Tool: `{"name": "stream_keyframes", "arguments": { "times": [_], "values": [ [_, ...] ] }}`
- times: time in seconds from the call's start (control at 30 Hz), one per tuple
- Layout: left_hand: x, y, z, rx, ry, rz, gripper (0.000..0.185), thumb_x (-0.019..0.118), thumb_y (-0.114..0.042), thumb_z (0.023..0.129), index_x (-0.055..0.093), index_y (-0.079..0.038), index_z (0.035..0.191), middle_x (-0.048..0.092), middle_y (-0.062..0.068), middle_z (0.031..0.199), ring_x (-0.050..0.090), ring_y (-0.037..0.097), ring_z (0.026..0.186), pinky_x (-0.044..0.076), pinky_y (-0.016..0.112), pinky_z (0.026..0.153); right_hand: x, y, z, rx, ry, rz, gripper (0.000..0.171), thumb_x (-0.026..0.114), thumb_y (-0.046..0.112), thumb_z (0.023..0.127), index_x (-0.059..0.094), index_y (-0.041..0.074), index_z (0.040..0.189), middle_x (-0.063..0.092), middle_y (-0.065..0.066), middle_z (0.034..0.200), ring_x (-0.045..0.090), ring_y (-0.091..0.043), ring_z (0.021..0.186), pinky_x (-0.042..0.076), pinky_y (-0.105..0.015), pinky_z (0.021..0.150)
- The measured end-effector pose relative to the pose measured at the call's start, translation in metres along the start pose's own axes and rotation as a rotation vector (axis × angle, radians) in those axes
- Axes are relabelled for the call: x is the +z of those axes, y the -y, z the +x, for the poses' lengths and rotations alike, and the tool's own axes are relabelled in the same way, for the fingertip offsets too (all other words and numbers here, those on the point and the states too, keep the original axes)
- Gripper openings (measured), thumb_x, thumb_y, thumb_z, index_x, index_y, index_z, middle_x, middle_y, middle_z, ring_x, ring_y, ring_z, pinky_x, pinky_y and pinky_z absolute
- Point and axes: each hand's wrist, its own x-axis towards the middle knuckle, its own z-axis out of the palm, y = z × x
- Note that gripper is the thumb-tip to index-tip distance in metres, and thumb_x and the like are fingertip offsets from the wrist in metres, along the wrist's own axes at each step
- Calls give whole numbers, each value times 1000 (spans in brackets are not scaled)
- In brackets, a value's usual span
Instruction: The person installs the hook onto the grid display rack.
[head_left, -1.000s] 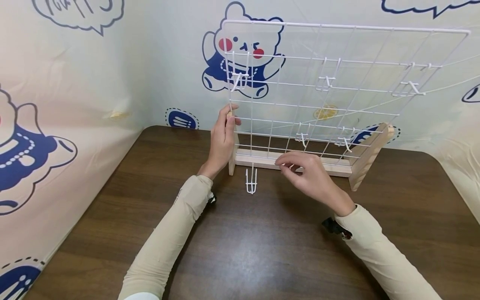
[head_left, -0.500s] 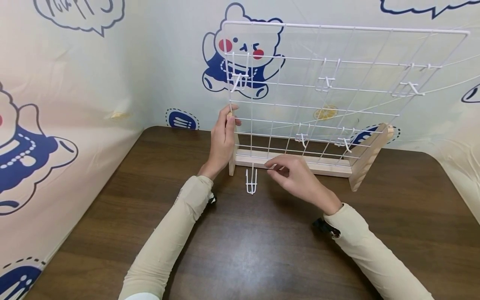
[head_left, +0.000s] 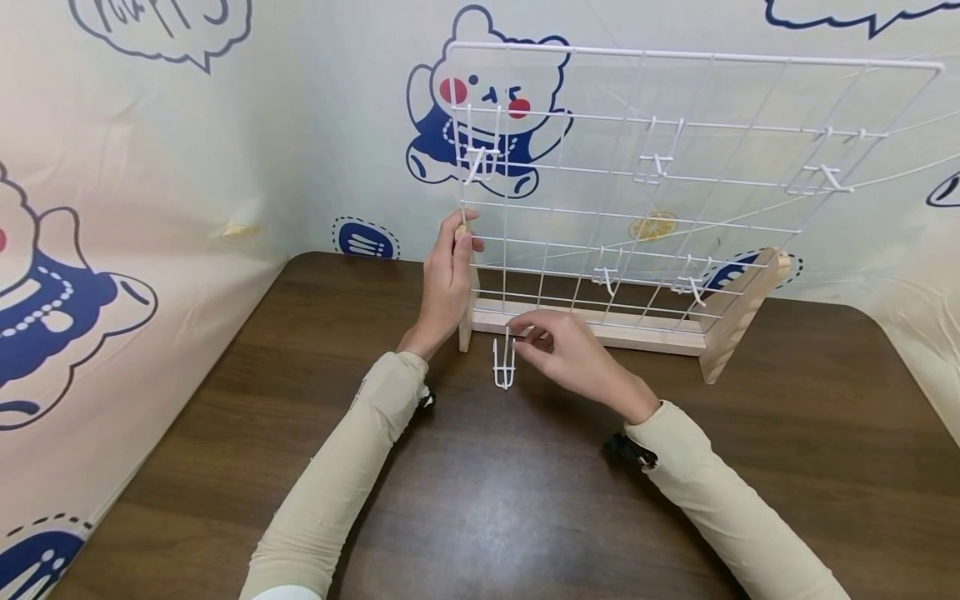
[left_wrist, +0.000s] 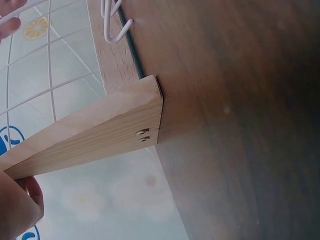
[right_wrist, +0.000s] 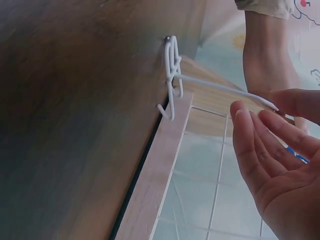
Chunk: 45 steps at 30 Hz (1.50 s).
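The left hand (head_left: 446,279) grips the wire rack's (head_left: 660,179) wooden post; the right hand (head_left: 564,354), fingers relaxed, touches the loose hook (head_left: 503,364) standing on the table (head_left: 480,492) (barely). A clumsy pinch could topple it.

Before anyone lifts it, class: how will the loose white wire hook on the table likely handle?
The wire hook is thin bent wire, so probably light and stiff. Its smooth coating may slip between fingertips. The right hand touches its long prong; a push there would likely tip or slide it on the table.
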Motion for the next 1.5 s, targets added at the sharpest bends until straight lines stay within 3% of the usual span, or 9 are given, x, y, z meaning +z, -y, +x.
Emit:
{"name": "stream_keyframes", "arguments": {
  "times": [0.2,0.33,0.5,0.6,0.7,0.9,1.17,1.37,1.5],
  "values": [
    [-1,-1,0,4,-10,-24,29,39,-14,108,49,-11,136,63,21,102,62,28,97,41,35,68,8,1,5,23,25,6,27,71,6,90,68,-4,115,71,-16,107,69,-17,79,57,-35,73],
    [0,0,0,10,-11,-14,29,38,-16,109,50,-12,135,64,15,101,62,24,96,43,34,68,15,-1,5,50,51,11,24,68,7,93,68,-3,115,72,-12,102,69,-15,78,56,-30,72],
    [0,1,0,6,-8,-5,30,37,-16,109,50,-11,135,64,14,103,63,23,97,44,34,69,21,-4,4,9,52,-24,12,63,7,97,71,1,102,72,-7,92,65,-12,75,54,-29,70],
    [1,0,1,7,-11,-11,30,37,-13,108,49,-8,136,63,20,103,63,28,97,42,34,69,21,-4,4,-8,42,-50,13,60,8,99,71,4,93,68,-3,81,59,-10,70,50,-29,66],
    [-1,-9,1,15,-10,-22,30,36,-9,108,49,-1,135,62,25,102,62,36,95,41,35,68,21,-5,3,-3,46,-45,17,58,10,101,70,6,89,65,-2,75,55,-8,67,48,-27,63],
    [-7,-36,0,12,11,-32,29,37,-3,106,47,7,132,60,30,101,60,42,95,42,34,69,23,-7,2,19,65,17,15,58,8,101,70,4,93,70,-8,78,64,-15,69,50,-26,60],
    [-1,-3,0,7,0,-20,30,37,-11,108,49,-8,136,62,21,102,62,30,96,42,34,68,26,-7,1,32,87,51,17,57,9,102,69,3,92,70,-8,79,66,-18,71,52,-30,65],
    [-1,2,0,16,5,-11,30,37,-19,109,49,-13,136,63,17,102,61,22,96,44,34,69,29,-10,1,53,104,74,17,57,9,102,69,3,92,70,-7,80,67,-18,73,54,-28,67],
    [-1,-3,0,17,1,-20,30,37,-14,109,50,-9,136,62,21,102,62,28,97,43,35,70,27,-11,0,42,113,107,16,57,7,101,70,2,93,70,-8,82,68,-20,76,55,-27,70]
  ]
}}
